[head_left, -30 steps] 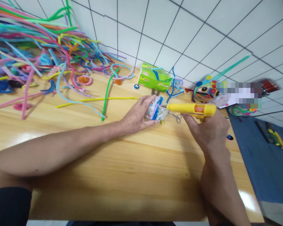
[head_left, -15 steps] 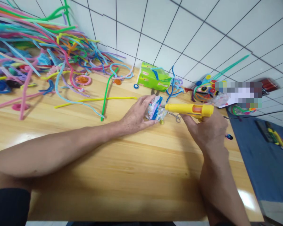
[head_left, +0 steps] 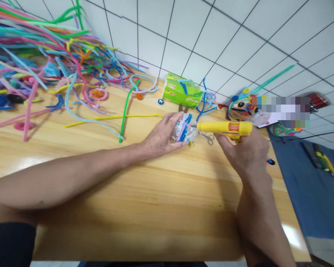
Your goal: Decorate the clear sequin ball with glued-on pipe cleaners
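My left hand [head_left: 165,136] is wrapped round a clear plastic piece [head_left: 176,130] with blue and lilac pipe cleaner strips [head_left: 186,128] across it; its exact kind is hard to make out. In my right hand [head_left: 246,150] is a yellow glue gun [head_left: 219,128], held level and pointing left. The gun's metal nozzle is close beside the right side of the plastic piece; whether it touches cannot be told. Partly behind the gun lie small scissors [head_left: 209,139]. A little yellow-green item [head_left: 190,144] sits just below the plastic piece.
Many coloured pipe cleaners [head_left: 58,44] are heaped at the back left. A green tissue pack [head_left: 180,92] stands by the tiled wall [head_left: 225,37]. Decorated crafts [head_left: 241,107] are at the back right. Beyond the table's right edge, tools [head_left: 324,159] rest on a blue surface [head_left: 317,193].
The glue gun in my right hand has shifted slightly right, its nozzle drawing back from the middle of the strips. My left hand has stayed still on the plastic piece.
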Tool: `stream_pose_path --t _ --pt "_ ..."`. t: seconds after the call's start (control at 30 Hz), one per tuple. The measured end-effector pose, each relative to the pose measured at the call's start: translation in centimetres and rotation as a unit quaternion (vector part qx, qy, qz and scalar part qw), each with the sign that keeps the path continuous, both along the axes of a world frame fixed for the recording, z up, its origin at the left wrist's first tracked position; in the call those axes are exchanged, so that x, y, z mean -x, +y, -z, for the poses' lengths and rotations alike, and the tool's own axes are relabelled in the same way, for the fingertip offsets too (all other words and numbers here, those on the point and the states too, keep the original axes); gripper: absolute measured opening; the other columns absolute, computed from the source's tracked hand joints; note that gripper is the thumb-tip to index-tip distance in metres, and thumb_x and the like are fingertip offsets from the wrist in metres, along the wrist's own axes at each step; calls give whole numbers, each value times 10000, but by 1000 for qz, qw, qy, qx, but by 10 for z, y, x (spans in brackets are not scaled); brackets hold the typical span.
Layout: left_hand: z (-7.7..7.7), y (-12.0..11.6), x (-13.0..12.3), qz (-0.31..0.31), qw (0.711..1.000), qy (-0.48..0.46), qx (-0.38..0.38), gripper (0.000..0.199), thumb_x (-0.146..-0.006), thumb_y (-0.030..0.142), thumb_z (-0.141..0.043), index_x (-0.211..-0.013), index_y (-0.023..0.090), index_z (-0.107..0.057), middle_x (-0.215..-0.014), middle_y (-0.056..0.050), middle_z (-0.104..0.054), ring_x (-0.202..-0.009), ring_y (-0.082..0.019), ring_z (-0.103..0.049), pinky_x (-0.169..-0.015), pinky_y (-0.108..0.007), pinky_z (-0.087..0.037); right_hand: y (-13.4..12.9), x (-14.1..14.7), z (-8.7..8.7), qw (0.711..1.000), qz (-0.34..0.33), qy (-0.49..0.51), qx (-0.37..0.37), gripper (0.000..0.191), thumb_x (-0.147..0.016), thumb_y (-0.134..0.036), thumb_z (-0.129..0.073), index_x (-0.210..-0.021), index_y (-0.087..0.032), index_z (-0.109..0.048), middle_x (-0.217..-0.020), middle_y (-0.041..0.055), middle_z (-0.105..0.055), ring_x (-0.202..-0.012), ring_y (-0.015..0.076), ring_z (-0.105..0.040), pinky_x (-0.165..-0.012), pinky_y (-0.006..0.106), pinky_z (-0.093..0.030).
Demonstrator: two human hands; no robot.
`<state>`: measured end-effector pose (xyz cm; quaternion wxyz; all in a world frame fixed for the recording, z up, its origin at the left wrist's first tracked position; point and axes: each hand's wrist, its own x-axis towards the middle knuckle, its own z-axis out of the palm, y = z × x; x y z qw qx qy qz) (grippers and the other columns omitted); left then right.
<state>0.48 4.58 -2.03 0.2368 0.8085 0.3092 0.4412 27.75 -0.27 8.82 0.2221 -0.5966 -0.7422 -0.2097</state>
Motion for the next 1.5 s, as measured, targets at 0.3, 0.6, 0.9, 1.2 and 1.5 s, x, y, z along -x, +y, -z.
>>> stream_pose_path --t 0.3,0.6,0.9,1.2,1.5 --pt "-2 0 1 4 1000 -1 10 992 -892 410 -839 -1683 258 -261 -1629 -199 -456 -1540 -384 -464 -1309 -642 -413 -1 5 -1 1000 -4 2 7 331 -911 -546 -721 -977 -221 -710 -809 83 -731 -739 274 -681 -646 361 -456" --pt "-2 0 0 3 1000 -3 12 990 -888 421 -839 -1679 255 -267 -1618 -202 -466 -1533 -389 -469 -1303 -659 -415 -1 7 1 1000 -8 -2 6 301 -907 -521 -712 -970 -228 -736 -816 94 -755 -739 287 -704 -632 367 -468" --pt "-2 -1 0 -1 1000 -1 24 984 -887 438 -838 -1676 249 -281 -1624 -198 -462 -1541 -378 -465 -1319 -642 -407 -1 7 1 1000 -7 6 9 303 -906 -525 -706 -963 -228 -723 -815 92 -744 -738 284 -691 -637 369 -467" --pt "-1 0 -1 1 1000 -5 15 983 -882 428 -841 -1670 244 -283 -1622 -204 -467 -1535 -385 -472 -1306 -647 -417 -2 11 -2 999 -10 30 11 331 -889 -560 -751 -969 -241 -715 -842 95 -745 -768 297 -701 -661 385 -486" --pt "-2 0 0 0 1000 1 14 980 -891 436 -832 -1675 251 -274 -1628 -202 -462 -1539 -382 -467 -1304 -657 -420 -1 10 3 1000 5 23 3 273 -871 -502 -731 -950 -241 -712 -800 80 -746 -720 282 -693 -628 372 -470"
